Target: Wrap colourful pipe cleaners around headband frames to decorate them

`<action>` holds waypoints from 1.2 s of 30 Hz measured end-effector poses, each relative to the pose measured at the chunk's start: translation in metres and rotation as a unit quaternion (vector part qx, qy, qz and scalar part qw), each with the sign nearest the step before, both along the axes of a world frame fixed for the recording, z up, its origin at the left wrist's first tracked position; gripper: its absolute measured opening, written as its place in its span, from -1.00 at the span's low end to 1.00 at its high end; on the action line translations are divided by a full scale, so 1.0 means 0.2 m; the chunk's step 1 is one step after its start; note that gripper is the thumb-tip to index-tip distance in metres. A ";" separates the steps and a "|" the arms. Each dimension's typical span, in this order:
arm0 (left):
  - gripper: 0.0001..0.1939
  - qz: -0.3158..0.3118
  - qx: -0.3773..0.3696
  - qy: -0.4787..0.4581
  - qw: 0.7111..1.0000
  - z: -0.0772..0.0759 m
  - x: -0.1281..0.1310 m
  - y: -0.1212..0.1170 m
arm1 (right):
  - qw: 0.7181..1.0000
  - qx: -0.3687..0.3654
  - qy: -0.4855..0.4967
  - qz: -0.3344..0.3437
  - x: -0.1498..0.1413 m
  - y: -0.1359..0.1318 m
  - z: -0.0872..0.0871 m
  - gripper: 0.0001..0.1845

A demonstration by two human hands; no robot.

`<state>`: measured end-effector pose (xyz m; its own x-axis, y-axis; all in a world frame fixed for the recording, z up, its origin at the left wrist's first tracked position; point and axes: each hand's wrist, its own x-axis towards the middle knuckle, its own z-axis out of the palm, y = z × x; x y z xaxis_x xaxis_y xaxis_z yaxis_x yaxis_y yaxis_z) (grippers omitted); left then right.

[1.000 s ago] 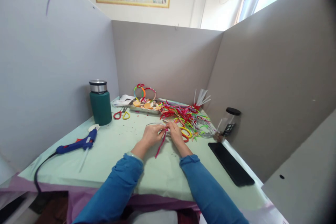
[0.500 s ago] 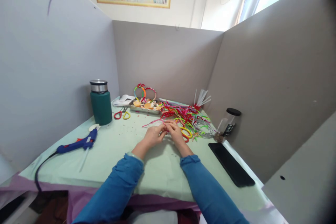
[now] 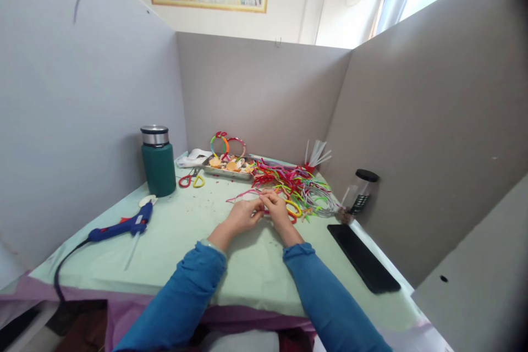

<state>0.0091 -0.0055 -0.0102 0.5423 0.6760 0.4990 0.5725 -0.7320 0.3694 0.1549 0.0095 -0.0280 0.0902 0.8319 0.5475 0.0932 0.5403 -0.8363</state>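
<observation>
My left hand (image 3: 243, 216) and my right hand (image 3: 275, 209) meet over the middle of the table, fingertips pinched together. Between them they hold a pink pipe cleaner (image 3: 244, 193), whose thin bent end sticks out beyond the left fingers. The part inside the fingers is mostly hidden. Just past my right hand lie yellow-handled scissors (image 3: 293, 208), partly covered by the hand. Behind both hands spreads a tangled heap of coloured pipe cleaners (image 3: 284, 175), with a grey coil (image 3: 319, 199) at its right.
A metal tray (image 3: 229, 173) of small craft pieces stands at the back, with decorated rings (image 3: 220, 146) on it. On the left are a green bottle (image 3: 159, 168), a blue glue gun (image 3: 124, 228) and scissors (image 3: 192, 180). A black phone (image 3: 363, 258) and clear jar (image 3: 359, 195) stand right.
The pink pipe cleaner's free end has shifted slightly to the right. My fingers have changed their pinch a little; both forearms stay in nearly the same place.
</observation>
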 end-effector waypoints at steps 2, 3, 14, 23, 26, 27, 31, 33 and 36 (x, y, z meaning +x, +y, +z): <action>-0.86 0.015 -0.006 -0.001 1.000 0.00 0.00 0.00 | 1.000 0.007 0.007 0.000 0.00 0.00 0.00 -0.74; -0.85 0.027 -0.007 -0.002 1.000 0.00 0.01 0.00 | 1.000 0.007 0.011 0.001 0.00 0.00 0.00 -0.75; -0.74 0.143 -0.012 0.031 0.989 0.01 0.01 0.01 | 0.998 0.058 -0.006 -0.018 -0.02 -0.03 0.03 -0.82; -0.70 0.238 -0.048 0.013 0.970 0.01 0.00 0.04 | 0.998 0.040 -0.050 -0.028 -0.02 -0.02 -0.01 -0.80; -0.72 0.226 -0.071 -0.047 0.970 0.01 -0.01 0.06 | 0.999 0.029 -0.044 -0.009 -0.02 -0.02 -0.02 -0.78; -0.73 0.219 -0.078 -0.067 0.970 0.01 -0.02 0.07 | 0.999 0.026 -0.037 0.000 -0.02 -0.02 -0.02 -0.77; -0.75 0.198 -0.100 -0.132 0.966 0.01 -0.03 0.09 | 0.999 0.008 -0.004 0.038 -0.03 -0.01 -0.03 -0.78; -0.75 0.189 -0.107 -0.161 0.963 0.01 -0.03 0.09 | 0.998 0.003 0.013 0.062 -0.04 -0.01 -0.02 -0.79; -0.75 0.180 -0.115 -0.198 0.957 0.00 -0.04 0.11 | 0.995 -0.008 0.046 0.093 -0.05 -0.02 -0.01 -0.80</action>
<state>0.0012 0.0168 -0.0105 0.0534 0.9003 0.4319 0.5540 -0.3866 0.7373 0.1455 0.0048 -0.0297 -0.0179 0.8479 0.5299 -0.0846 0.5268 -0.8458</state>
